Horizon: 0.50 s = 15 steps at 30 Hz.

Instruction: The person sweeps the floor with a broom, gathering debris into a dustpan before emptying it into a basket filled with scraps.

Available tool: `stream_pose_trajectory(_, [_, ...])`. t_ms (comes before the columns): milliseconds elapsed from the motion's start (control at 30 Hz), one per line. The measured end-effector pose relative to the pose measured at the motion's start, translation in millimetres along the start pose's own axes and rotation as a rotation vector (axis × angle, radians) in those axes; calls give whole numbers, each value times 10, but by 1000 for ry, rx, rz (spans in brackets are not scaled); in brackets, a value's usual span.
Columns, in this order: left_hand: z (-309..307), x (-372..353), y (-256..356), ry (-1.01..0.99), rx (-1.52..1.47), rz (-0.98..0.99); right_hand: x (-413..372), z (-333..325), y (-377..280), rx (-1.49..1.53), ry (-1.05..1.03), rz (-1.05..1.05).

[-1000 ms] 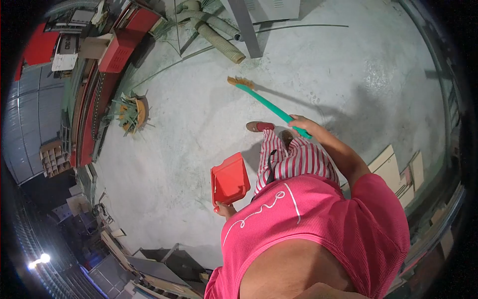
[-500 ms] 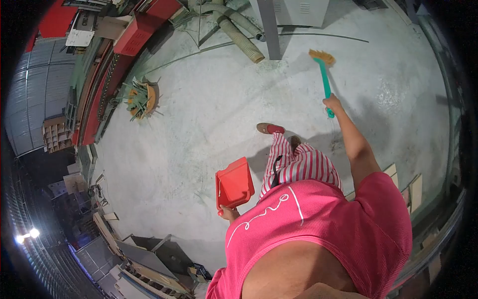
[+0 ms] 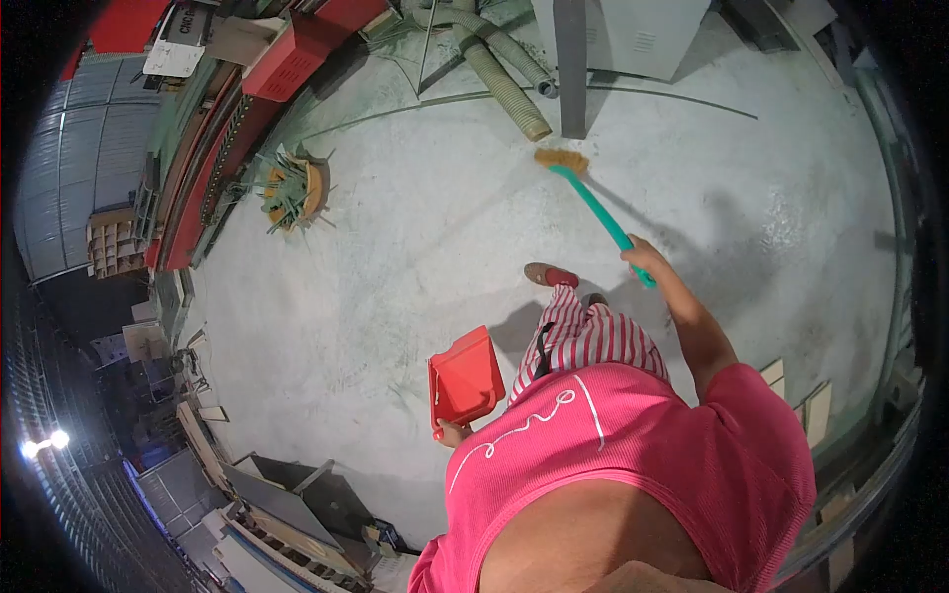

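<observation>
My right hand (image 3: 645, 256) is closed round the green handle of a brush (image 3: 598, 210), held out in front of me. The brush's tan bristles (image 3: 561, 160) are at the floor, close to the foot of a grey post. Down at my left side, my left hand (image 3: 453, 433) grips a red dustpan (image 3: 465, 378) near its back end. The pan's wide mouth points forward, and I make out no heap of dirt in it.
Ahead lie ribbed hoses (image 3: 504, 87) beside the grey post (image 3: 570, 69) and a pale cabinet (image 3: 638, 38). A yellow container of green strips (image 3: 294, 192) stands left on the concrete floor (image 3: 395, 257). Boards (image 3: 813, 413) lean at the right; a red machine (image 3: 292, 61) is far left.
The brush has swung to the left, its bristles now by the post and hose end. My right hand has come slightly left and nearer. The dustpan stays almost where it was.
</observation>
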<state>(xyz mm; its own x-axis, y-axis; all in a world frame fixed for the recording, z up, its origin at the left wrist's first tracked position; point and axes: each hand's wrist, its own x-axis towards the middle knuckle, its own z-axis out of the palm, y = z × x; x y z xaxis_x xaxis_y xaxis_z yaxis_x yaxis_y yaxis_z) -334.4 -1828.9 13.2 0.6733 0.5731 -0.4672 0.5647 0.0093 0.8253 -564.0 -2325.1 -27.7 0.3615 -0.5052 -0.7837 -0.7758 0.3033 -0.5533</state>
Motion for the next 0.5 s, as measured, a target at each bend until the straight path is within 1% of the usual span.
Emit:
stream_pose_trajectory(133, [323, 77, 180, -34, 12, 11, -33, 5, -187, 55, 28, -28])
stream_pose_trajectory(200, [518, 171, 303, -74, 20, -4, 140, 76, -306, 23, 121, -30])
stream_pose_trajectory(233, [566, 307, 309, 26, 163, -33, 274, 108, -375, 18, 122, -30])
stream_pose_trajectory(300, [758, 219, 432, 28, 119, -29, 583, 165, -494, 26, 104, 44])
stream_pose_trajectory(367, [953, 213, 569, 55, 59, -37, 689, 234, -653, 29, 73, 56])
stream_pose_trajectory(400, [1022, 247, 584, 46, 51, -34, 730, 288, -760, 37, 40, 71])
stream_pose_trajectory(433, [1057, 256, 584, 7, -3, 6, 731, 316, -831, 28, 59, 70])
stream_pose_trajectory(467, [1091, 265, 573, -31, -56, 43, 726, 304, -831, 28, 67, 68])
stream_pose_trajectory(500, [1111, 276, 567, -39, -59, 38, 696, 272, -802, 50, 30, 54])
